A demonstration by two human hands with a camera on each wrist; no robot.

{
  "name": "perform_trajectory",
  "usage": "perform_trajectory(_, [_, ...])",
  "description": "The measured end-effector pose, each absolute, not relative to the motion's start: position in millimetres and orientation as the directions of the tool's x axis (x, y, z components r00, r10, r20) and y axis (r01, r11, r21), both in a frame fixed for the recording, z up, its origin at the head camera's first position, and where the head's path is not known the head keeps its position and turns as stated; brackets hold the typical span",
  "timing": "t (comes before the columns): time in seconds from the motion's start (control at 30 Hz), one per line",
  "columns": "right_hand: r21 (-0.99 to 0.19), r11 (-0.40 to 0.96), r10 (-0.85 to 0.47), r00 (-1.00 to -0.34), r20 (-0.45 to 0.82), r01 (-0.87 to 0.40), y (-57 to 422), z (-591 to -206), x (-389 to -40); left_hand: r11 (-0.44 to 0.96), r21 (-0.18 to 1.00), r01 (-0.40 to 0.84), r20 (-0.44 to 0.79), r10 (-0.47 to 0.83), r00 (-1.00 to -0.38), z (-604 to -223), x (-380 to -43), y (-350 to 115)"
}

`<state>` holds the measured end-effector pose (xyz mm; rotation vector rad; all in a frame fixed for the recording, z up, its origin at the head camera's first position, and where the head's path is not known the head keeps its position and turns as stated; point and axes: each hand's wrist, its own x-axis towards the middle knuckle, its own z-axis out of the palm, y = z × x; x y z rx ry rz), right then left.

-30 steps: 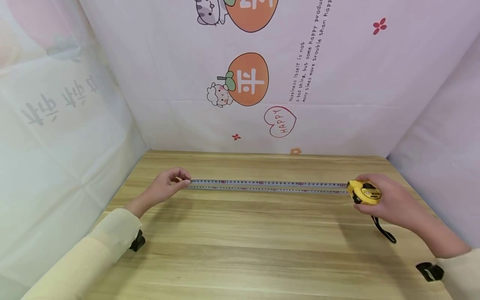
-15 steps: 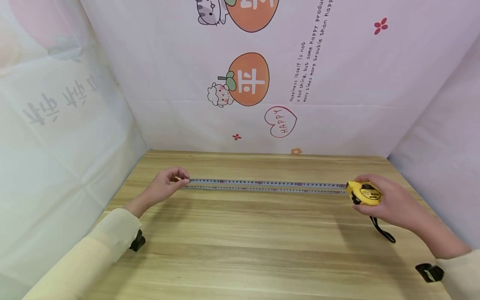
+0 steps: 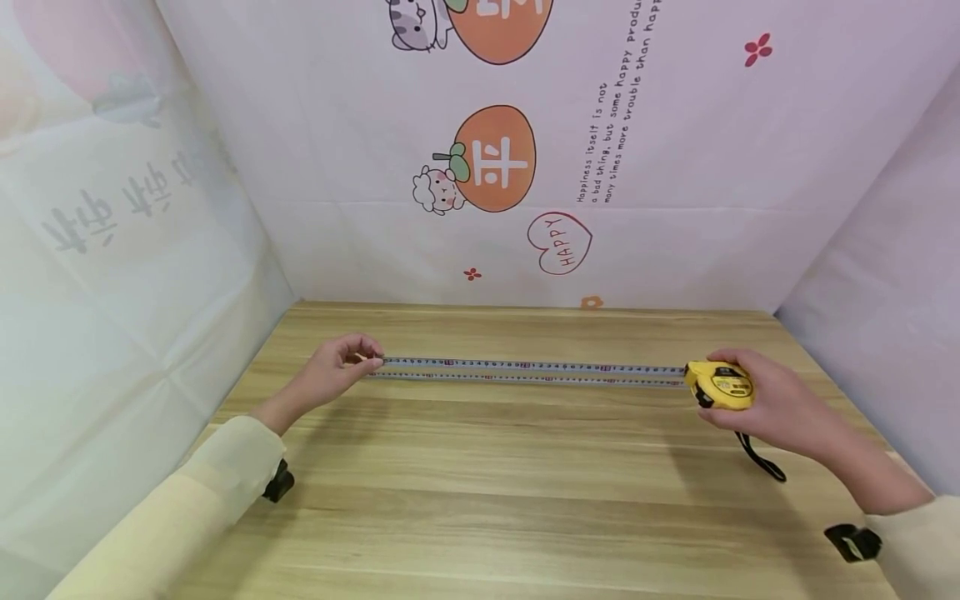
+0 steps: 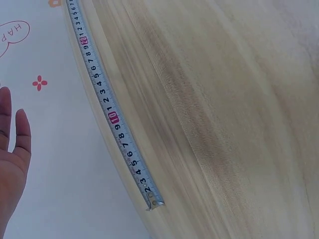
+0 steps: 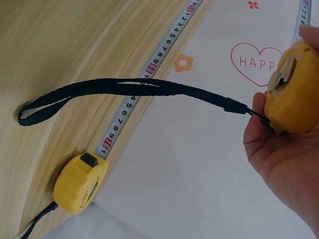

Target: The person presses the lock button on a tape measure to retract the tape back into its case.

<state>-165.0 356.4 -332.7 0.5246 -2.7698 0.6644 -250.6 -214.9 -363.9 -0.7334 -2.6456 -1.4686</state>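
Nearest are two pale yellow sleeves [image 3: 172, 500], reaching over the wooden surface [image 3: 487, 500]. The left hand [image 3: 337, 365] has its thumb and finger close together, pinching the end of a thin measuring strip [image 3: 562, 367]. There is a little round gap behind the pinch. The right hand [image 3: 787, 404] is wrapped around a yellow tape measure [image 3: 726, 387], with its black strap [image 3: 759, 458] hanging down. The strip runs straight between the two hands, above the surface. Under it, a second strip [image 4: 112, 114] lies flat near the back edge. It comes out of another yellow tape measure [image 5: 79, 184], resting on the surface. Farthest back is a white cloth [image 3: 337, 250] with a red heart [image 3: 559, 243].
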Motion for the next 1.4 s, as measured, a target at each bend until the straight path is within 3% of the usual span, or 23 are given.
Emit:
perform_trajectory(0.8, [-0.502,0.815,-0.213,-0.955,0.207,-0.291,344.9,-328.0,-162.8,0.439,0.805,0.398,0.236,0.378,-0.895,-363.6,-253.0,-214.2])
perform_trajectory(1.4, [-0.615,0.744,-0.240,-0.963,0.120,-0.262,340.1,-324.7,-162.7,0.428,0.816,0.390,0.230,0.379,-0.897,-361.4,-250.2,-210.7])
